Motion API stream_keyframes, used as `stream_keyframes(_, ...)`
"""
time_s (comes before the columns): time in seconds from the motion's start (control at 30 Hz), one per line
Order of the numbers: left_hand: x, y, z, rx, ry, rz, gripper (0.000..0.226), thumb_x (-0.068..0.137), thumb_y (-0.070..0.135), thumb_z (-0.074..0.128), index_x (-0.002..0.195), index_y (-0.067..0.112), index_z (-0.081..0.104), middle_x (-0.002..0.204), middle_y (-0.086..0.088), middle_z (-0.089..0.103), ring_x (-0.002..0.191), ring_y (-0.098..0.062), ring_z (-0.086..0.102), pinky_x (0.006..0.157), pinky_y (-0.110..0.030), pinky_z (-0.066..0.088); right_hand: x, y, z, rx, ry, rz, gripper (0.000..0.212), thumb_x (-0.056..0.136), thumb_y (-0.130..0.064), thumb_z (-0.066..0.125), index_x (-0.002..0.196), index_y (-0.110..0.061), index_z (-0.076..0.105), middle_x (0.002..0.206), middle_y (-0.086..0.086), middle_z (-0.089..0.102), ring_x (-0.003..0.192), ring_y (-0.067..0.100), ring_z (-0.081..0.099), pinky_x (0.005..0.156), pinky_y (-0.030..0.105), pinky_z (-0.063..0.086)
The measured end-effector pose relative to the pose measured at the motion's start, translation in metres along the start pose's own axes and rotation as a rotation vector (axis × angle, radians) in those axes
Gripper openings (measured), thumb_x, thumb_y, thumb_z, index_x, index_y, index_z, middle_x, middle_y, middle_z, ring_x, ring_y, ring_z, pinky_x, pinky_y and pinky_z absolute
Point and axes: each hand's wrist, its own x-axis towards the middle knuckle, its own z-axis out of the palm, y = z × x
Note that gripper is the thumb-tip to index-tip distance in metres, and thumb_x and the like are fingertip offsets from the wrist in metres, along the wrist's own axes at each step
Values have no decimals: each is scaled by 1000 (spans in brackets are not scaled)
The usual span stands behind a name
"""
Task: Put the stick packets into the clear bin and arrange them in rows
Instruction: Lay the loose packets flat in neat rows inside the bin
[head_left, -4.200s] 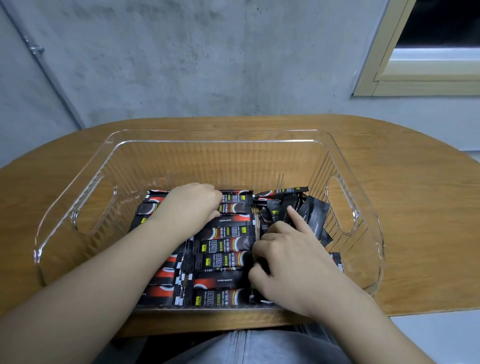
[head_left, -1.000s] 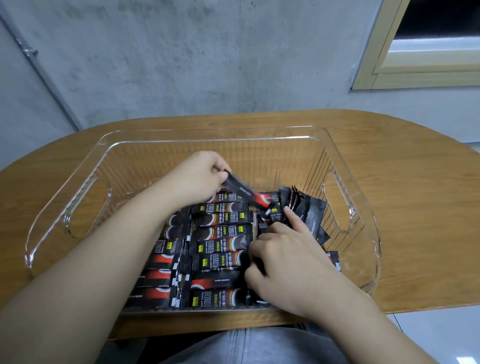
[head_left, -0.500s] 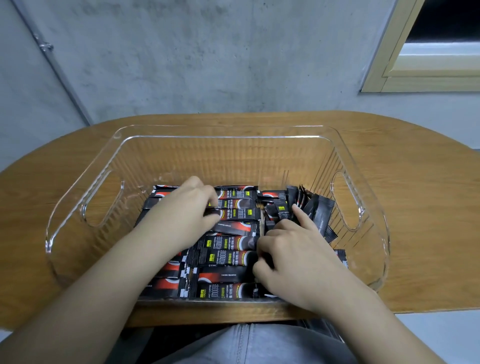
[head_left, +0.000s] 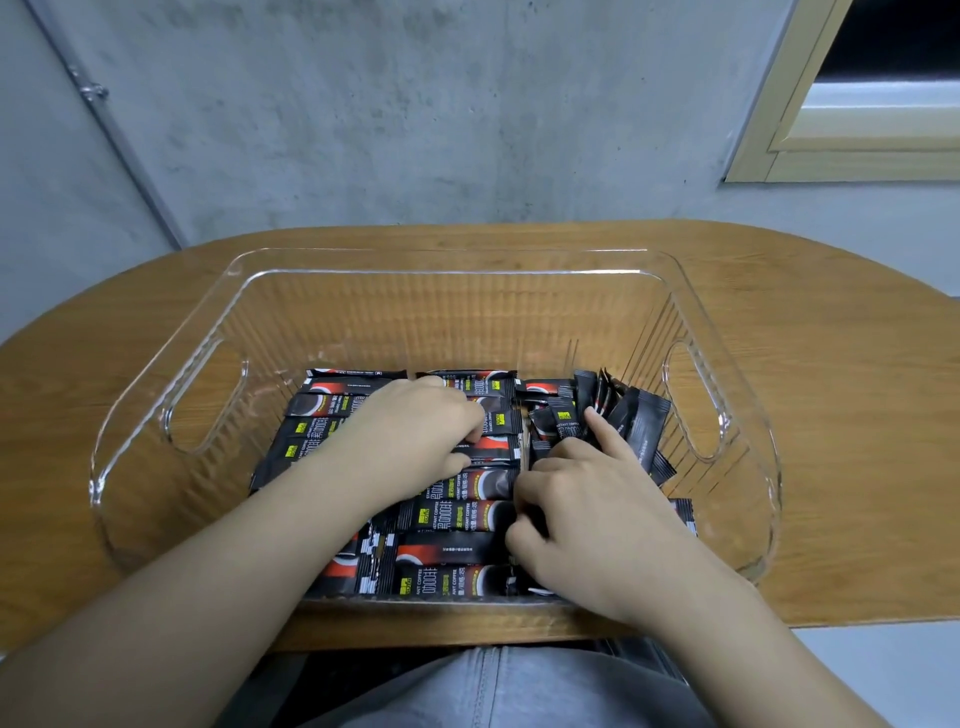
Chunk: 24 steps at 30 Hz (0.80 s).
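Note:
A clear bin (head_left: 724, 332) with handle cut-outs stands on the wooden table. Several black and red stick packets (head_left: 457, 514) lie flat in two rows on its floor. At the right, a bunch of packets (head_left: 636, 415) stands on edge, leaning toward the right wall. My left hand (head_left: 410, 441) is over the middle row, its curled fingers and thumb pinching a flat packet (head_left: 493, 447). My right hand (head_left: 587, 514) rests at the seam beside that row. Its fingers curl round the standing bunch, and its straight index finger presses on it.
The oval wooden table (head_left: 831, 415) ends just in front of my lap. A grey concrete wall is behind it, with a window frame (head_left: 831, 130) at the upper right. The bin's far half holds no packets.
One second ago my left hand held a packet lifted above the rows. It has since come down and laid the packet into the middle row. My right hand has stayed in place.

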Motion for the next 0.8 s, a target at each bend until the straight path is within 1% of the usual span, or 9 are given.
stream_keyframes(0.13,1,-3,-2,-25,-36,9,20,91,40,55,108,30,58,109,13,57,106,-12,46,88,-28,40,-1,1,0,-3,-8,-16,46,74,-41,25,75,-23,67,70,-3,66,83,22,57,116,49,18)
stream_keyframes(0.23,9,-4,-8,-117,-19,26,21,88,42,59,105,29,60,103,12,54,106,-13,47,90,-31,40,-1,2,3,-9,28,-20,37,74,-40,30,68,-23,63,63,-4,64,77,22,57,113,50,24)
stream_keyframes(0.33,29,6,-9,-164,98,125,26,88,38,60,113,30,57,112,11,53,110,-13,46,95,-34,40,1,2,4,-13,124,-35,25,71,-37,37,56,-26,54,53,-6,58,66,19,57,105,53,37)
stream_keyframes(0.4,44,16,-6,-118,135,224,31,89,35,60,119,31,56,119,11,50,111,-12,44,95,-31,37,1,1,4,13,168,-49,17,69,-36,40,53,-29,43,49,-7,54,62,18,56,101,52,43)
stream_keyframes(0.5,63,23,3,-24,181,326,29,89,28,60,118,24,59,120,7,52,109,-16,47,86,-32,36,1,1,4,9,193,-82,15,69,-36,42,61,-31,31,48,-6,52,62,18,54,100,52,44)
stream_keyframes(0.57,68,23,3,-1,250,420,19,83,21,67,102,18,65,106,3,61,95,-21,55,73,-34,41,1,1,5,-6,199,-84,15,69,-35,42,61,-31,30,48,-6,52,62,18,54,100,52,44)
stream_keyframes(0.63,67,18,0,-35,324,468,12,74,16,76,82,16,67,86,4,65,77,-21,58,61,-31,42,0,2,5,-27,196,-66,17,68,-36,42,53,-29,42,48,-6,53,60,19,54,99,53,45)
stream_keyframes(0.7,61,7,-6,-90,347,409,11,73,14,76,76,18,66,79,7,64,74,-17,55,59,-26,40,0,2,6,-44,174,-49,22,69,-36,42,53,-25,54,48,-6,54,60,19,56,98,54,45)
stream_keyframes(0.8,45,-13,-19,-121,295,203,3,80,17,67,78,19,66,82,10,64,82,-11,46,67,-31,45,1,3,6,-55,140,-39,23,70,-37,40,54,-26,54,51,-7,56,64,20,57,100,54,43)
